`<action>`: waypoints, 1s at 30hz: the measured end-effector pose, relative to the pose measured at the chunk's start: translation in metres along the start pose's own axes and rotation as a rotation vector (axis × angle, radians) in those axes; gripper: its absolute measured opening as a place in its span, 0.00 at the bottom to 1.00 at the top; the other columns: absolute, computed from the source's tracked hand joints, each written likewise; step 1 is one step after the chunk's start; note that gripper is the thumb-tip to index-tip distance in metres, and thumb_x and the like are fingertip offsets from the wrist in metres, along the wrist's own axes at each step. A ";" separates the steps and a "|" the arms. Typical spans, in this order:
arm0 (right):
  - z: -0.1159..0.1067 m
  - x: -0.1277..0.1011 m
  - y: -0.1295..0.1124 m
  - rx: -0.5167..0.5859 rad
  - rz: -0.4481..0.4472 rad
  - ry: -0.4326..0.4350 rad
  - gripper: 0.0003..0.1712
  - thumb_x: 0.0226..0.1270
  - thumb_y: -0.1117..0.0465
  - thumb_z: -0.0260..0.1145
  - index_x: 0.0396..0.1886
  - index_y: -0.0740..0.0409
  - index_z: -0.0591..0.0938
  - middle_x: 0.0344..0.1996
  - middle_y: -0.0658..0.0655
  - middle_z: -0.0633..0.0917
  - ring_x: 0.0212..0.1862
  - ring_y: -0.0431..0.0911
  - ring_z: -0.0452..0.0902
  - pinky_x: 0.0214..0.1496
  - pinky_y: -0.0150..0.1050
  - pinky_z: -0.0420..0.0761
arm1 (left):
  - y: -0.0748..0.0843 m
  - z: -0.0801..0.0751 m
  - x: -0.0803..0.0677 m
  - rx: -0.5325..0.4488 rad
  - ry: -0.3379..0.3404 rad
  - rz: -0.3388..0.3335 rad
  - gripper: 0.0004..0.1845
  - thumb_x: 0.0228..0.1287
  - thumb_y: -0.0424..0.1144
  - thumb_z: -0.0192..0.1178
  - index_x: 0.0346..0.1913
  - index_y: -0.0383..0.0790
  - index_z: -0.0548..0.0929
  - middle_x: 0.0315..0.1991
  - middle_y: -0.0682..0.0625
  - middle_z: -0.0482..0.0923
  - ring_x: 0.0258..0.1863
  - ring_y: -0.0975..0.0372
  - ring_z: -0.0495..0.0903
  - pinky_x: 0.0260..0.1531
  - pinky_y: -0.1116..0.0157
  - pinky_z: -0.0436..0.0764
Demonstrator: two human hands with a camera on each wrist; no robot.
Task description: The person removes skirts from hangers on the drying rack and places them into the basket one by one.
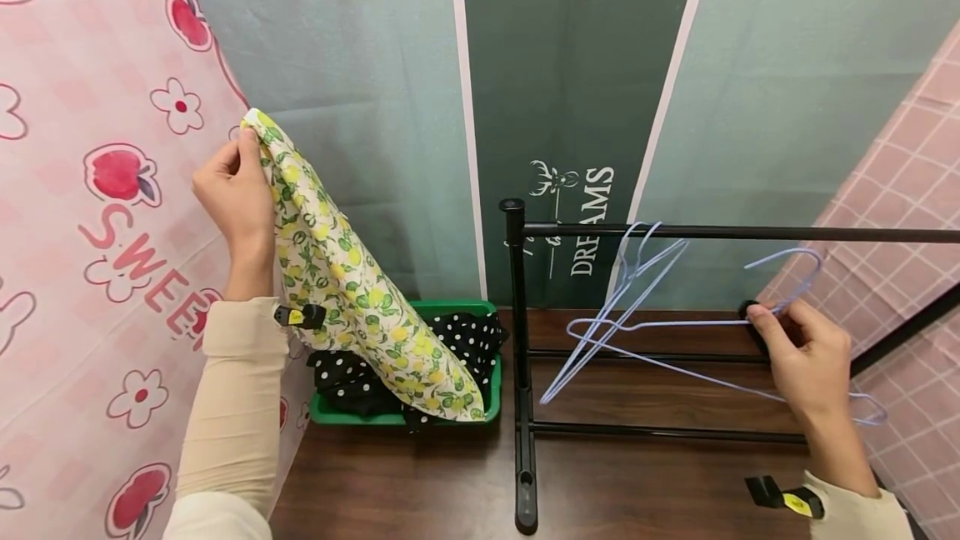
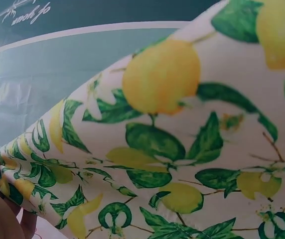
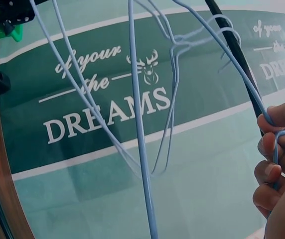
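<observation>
My left hand (image 1: 238,190) pinches the top of a lemon-print cloth (image 1: 345,265), which hangs down in folds over the green basket; whether it is a garment I cannot tell. In the left wrist view the cloth (image 2: 172,164) fills most of the picture, with the left fingers (image 2: 3,209) at its edge. On the other side, my right hand (image 1: 810,357) grips a light blue wire hanger (image 1: 675,323) near its hook, apart from the rail. The right wrist view shows the right fingers (image 3: 269,172) curled round the neck of this hanger (image 3: 138,124).
Other blue hangers (image 1: 600,319) hang on the rail (image 1: 720,232) of a black clothes rack (image 1: 517,340). Black polka-dot cloth (image 1: 348,382) lies in the green basket (image 1: 405,420) left of the rack. A pink printed curtain (image 1: 67,290) borders the left side.
</observation>
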State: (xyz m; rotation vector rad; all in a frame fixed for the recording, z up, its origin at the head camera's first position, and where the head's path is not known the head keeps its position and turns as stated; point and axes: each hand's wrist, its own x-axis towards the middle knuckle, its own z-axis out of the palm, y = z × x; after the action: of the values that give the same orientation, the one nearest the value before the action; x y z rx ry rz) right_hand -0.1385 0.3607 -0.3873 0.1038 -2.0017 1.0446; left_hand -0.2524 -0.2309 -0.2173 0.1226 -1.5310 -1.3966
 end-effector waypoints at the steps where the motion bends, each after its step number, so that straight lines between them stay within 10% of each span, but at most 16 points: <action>1: -0.001 0.000 0.001 0.000 -0.008 0.005 0.17 0.66 0.74 0.73 0.20 0.68 0.78 0.18 0.27 0.72 0.21 0.25 0.61 0.27 0.23 0.61 | 0.000 0.001 0.001 -0.011 0.007 -0.004 0.25 0.77 0.40 0.65 0.17 0.37 0.77 0.13 0.60 0.66 0.17 0.70 0.61 0.24 0.72 0.59; 10: -0.008 -0.002 0.020 -0.057 -0.037 0.048 0.14 0.66 0.69 0.74 0.21 0.67 0.82 0.26 0.15 0.75 0.25 0.18 0.64 0.33 0.19 0.62 | -0.002 0.007 0.008 -0.051 0.030 -0.014 0.21 0.76 0.40 0.66 0.20 0.41 0.86 0.18 0.57 0.77 0.18 0.71 0.68 0.24 0.72 0.65; 30: -0.015 -0.004 0.049 -0.251 0.020 0.065 0.17 0.65 0.60 0.75 0.21 0.65 0.82 0.20 0.16 0.65 0.25 0.15 0.57 0.32 0.22 0.56 | 0.027 0.020 0.012 -0.078 0.045 0.040 0.30 0.76 0.38 0.65 0.12 0.44 0.70 0.11 0.59 0.58 0.16 0.69 0.56 0.24 0.72 0.54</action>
State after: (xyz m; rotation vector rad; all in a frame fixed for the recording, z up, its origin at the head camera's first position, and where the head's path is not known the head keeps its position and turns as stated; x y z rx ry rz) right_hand -0.1470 0.4022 -0.4172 -0.0835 -2.0601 0.7914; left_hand -0.2582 -0.2161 -0.1857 0.0750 -1.4326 -1.4110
